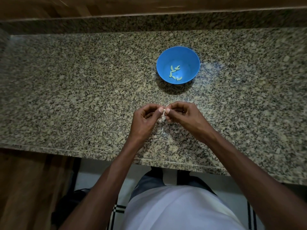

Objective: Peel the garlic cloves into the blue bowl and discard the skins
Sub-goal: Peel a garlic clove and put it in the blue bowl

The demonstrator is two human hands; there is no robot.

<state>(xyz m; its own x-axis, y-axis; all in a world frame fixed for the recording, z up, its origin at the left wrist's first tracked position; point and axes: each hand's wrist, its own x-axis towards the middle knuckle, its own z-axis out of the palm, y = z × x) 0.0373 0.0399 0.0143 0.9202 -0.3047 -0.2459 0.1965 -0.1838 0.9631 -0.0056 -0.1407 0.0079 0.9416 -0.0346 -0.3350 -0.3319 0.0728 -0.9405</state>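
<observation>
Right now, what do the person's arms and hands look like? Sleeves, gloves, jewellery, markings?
Both forearms are bare up to the frame edge: no sleeves in view. The left hand and right hand have no gloves; no rings, watch or wristband show. The fingers have short, pale nails. No tattoos or markings are visible, though the light is dim. Below the arms, a white shirt shows.

Speckled granite countertop (83, 83), wooden ledge (116, 5) behind, striped floor mat (118, 209) below.
</observation>
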